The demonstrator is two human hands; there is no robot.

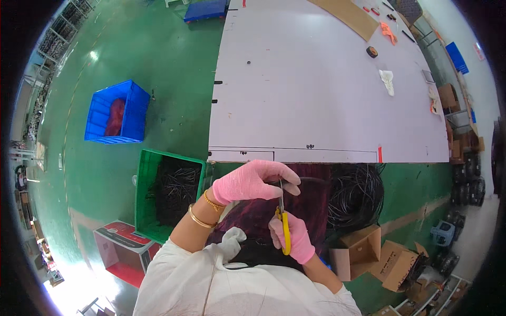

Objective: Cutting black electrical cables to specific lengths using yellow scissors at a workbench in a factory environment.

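My left hand (247, 183), in a pink glove, is held just off the white table's near edge, its fingers pinched together. A thin dark cord (312, 180) runs rightward from those fingertips; its kind is hard to make out. Scissors (286, 231) with yellow handles are in my right hand (296, 238), gloved in pink too. Their blades point up and reach the left fingertips, where the cord passes; whether they touch it cannot be told. Below the hands, dark reddish cloth (253, 215) covers my lap. A large coil of black cord (356, 197) lies to the right.
The white table (316, 105) carries a tape roll (372, 51), a cardboard strip (348, 18) and gloves (388, 32). At left stand a green crate (145, 195) of dark pieces and a blue crate (118, 137). Cardboard boxes (363, 250) sit at lower right.
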